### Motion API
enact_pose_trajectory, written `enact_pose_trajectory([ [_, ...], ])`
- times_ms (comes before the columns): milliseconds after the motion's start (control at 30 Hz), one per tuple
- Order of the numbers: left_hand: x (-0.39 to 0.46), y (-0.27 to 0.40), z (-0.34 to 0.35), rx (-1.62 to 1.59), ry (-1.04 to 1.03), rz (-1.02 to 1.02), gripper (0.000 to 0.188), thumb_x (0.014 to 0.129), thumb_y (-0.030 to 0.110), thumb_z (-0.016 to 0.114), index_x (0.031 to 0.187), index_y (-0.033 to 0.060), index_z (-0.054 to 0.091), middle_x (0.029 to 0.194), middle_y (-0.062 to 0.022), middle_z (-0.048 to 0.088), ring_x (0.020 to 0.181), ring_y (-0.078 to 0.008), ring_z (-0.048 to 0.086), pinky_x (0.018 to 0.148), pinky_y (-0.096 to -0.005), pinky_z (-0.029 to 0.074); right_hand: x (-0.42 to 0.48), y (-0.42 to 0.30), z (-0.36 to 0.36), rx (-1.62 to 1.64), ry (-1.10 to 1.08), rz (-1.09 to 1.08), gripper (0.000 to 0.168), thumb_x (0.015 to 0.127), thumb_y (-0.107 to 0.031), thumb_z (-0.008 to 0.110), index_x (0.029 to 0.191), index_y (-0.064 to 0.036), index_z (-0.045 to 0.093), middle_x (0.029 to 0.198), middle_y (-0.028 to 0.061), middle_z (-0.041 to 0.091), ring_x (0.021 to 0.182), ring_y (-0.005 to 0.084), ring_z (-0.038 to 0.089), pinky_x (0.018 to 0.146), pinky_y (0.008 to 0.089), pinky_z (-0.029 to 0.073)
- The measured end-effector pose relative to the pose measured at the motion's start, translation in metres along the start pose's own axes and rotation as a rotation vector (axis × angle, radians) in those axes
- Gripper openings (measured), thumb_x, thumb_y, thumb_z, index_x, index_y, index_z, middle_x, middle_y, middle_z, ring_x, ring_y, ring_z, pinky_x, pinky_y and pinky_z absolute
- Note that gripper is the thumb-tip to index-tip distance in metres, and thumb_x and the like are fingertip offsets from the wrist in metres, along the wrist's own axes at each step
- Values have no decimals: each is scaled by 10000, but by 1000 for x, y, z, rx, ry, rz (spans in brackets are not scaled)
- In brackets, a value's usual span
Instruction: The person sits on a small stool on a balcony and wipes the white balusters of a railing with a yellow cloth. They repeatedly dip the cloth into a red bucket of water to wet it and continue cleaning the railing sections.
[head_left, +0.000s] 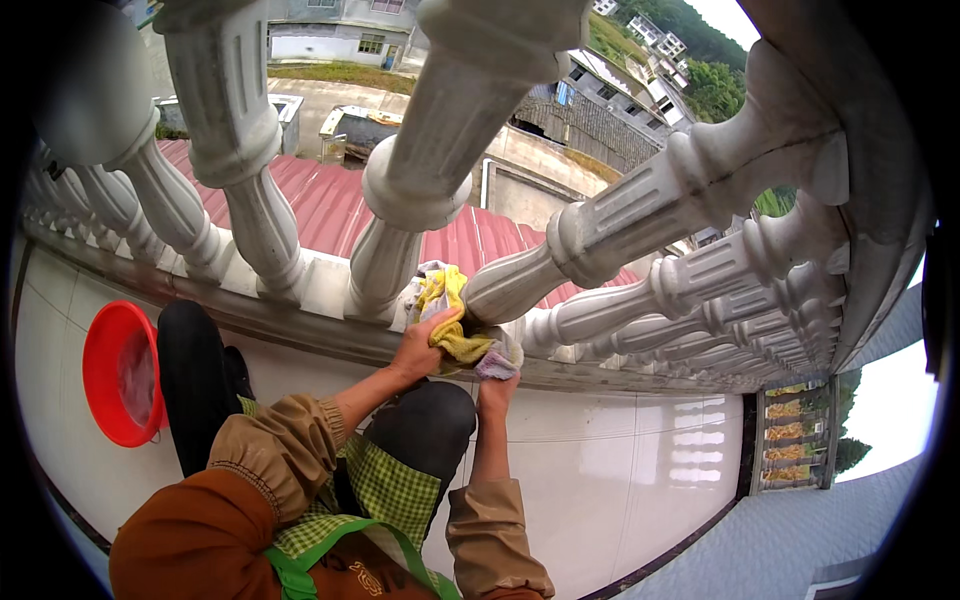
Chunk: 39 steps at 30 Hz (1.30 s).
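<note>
A yellow and grey cloth (459, 341) is wrapped around the lower end of a pale stone-like baluster (510, 289). My left hand (421, 346) grips the cloth on the near left side of that baluster. Just to the right, my right hand (496, 390) is closed on the cloth's other end. Both hands are at the balustrade's bottom rail (352, 339). Part of the cloth is hidden behind the baluster's foot and my fingers.
A red plastic basin (96, 375) holding water stands on the tiled floor (577, 465) at the left, beside my leg. More balusters (247, 217) line the rail both ways. Beyond them lies a red corrugated roof (330, 214) below. A wall (810, 517) is at the right.
</note>
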<state>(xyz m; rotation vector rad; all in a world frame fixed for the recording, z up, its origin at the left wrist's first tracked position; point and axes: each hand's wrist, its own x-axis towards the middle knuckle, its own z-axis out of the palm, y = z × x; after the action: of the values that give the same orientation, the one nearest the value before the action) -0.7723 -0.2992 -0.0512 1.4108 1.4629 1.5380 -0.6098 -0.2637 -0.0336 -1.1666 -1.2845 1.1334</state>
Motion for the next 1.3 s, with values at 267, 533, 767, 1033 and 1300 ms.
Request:
enact_pose_trajectory([
  [267, 108, 138, -13, -110, 235, 340, 905, 765, 187, 744, 1464, 25, 192, 1391, -203, 388, 1277, -329, 385, 1062, -381, 297, 60, -162, 37, 457, 74, -362, 464, 984, -307, 429, 1349, -27, 370, 1325, 95, 448, 1212, 218, 456, 1032, 380, 385],
  [533, 127, 106, 29, 21, 346, 491, 722, 751, 326, 719, 1339, 37, 417, 1182, -195, 576, 1080, -381, 561, 926, -435, 431, 119, -82, 56, 208, 80, -378, 471, 982, -325, 427, 1348, -32, 374, 1327, 87, 446, 1211, 210, 450, 1031, 373, 379],
  [767, 101, 55, 29, 174, 356, 456, 685, 778, 323, 691, 1344, 49, 419, 1173, -220, 553, 1111, -395, 525, 960, -446, 407, 104, -40, 47, 99, 123, -366, 478, 981, -340, 426, 1347, -37, 377, 1328, 79, 445, 1210, 203, 444, 1030, 367, 374],
  [1033, 68, -2, 29, -50, 209, 120, 769, 817, 356, 635, 1418, 43, 273, 1337, -251, 430, 1244, -414, 424, 1048, -426, 335, 91, -10, 34, 155, 67, -228, 497, 976, -380, 427, 1351, -57, 382, 1336, 62, 442, 1215, 197, 435, 1034, 363, 360],
  [1300, 52, -30, 24, -12, 60, 82, 849, 834, 431, 626, 1456, 47, 194, 1434, -235, 320, 1338, -372, 317, 1100, -407, 268, 65, -11, 34, 392, -21, 260, 512, 959, -429, 446, 1354, -109, 388, 1344, 42, 462, 1231, 201, 444, 1031, 374, 359],
])
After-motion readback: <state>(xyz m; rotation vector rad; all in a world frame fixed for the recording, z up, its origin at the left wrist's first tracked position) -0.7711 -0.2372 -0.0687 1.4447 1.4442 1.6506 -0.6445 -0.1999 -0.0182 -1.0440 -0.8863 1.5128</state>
